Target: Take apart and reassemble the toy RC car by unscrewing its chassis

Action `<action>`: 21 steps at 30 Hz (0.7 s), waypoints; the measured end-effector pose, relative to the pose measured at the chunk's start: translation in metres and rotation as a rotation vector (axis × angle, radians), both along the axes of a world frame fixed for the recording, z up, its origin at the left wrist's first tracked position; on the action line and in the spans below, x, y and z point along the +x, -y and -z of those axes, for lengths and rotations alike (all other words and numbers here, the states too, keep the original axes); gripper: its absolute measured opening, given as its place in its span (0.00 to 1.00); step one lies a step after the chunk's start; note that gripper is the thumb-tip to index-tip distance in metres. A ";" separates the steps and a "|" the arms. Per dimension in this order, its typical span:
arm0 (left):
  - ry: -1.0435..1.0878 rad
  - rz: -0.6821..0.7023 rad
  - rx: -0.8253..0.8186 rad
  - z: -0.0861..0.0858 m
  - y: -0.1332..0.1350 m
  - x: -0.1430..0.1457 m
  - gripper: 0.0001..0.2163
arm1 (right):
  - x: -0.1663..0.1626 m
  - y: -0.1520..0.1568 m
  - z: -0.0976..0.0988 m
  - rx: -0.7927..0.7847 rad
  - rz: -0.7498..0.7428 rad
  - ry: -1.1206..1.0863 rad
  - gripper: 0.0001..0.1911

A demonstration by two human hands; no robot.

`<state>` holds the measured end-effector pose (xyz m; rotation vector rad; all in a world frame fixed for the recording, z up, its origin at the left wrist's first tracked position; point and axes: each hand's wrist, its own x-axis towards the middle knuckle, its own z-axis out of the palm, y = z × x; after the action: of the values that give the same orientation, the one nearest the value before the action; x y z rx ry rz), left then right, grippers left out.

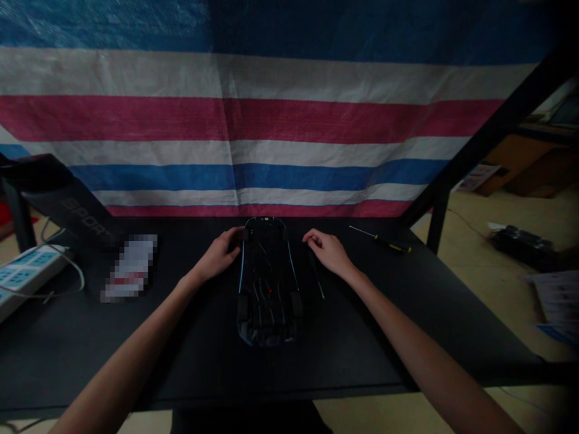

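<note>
A toy car (270, 271) lies upside down on the black table, its dark underside and wheels facing up. My left hand (222, 253) is at the car's left side, its curved fingers against the edge by the far wheel. To the right of the car, my right hand (329, 250) rests on the table, fingers curled and thumb and fingertips together; whatever they may hold is too small to see. Just beside that hand lies a dark screwdriver (317, 276), its tip toward me. A second screwdriver (391, 244), with a black and yellow handle, lies farther right.
On the left are a white power strip (34, 265) with a cable, a dark bag marked SPORT (75, 205) and a blurred packet (131, 265). A striped plastic sheet (271, 120) hangs behind the black table (190, 361). A dark frame post (488, 129) slants up at the right.
</note>
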<state>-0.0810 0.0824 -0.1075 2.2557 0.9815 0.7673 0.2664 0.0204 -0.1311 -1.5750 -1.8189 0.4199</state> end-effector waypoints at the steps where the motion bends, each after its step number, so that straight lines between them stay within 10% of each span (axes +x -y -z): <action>1: 0.002 -0.002 0.001 0.000 0.000 0.000 0.24 | 0.000 0.000 0.000 0.000 0.000 0.000 0.09; 21: 0.017 0.001 -0.009 0.003 -0.001 0.001 0.25 | 0.000 0.001 0.001 0.013 -0.007 0.038 0.09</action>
<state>-0.0796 0.0829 -0.1104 2.2378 0.9741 0.7789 0.2665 0.0199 -0.1317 -1.5780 -1.8529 0.3830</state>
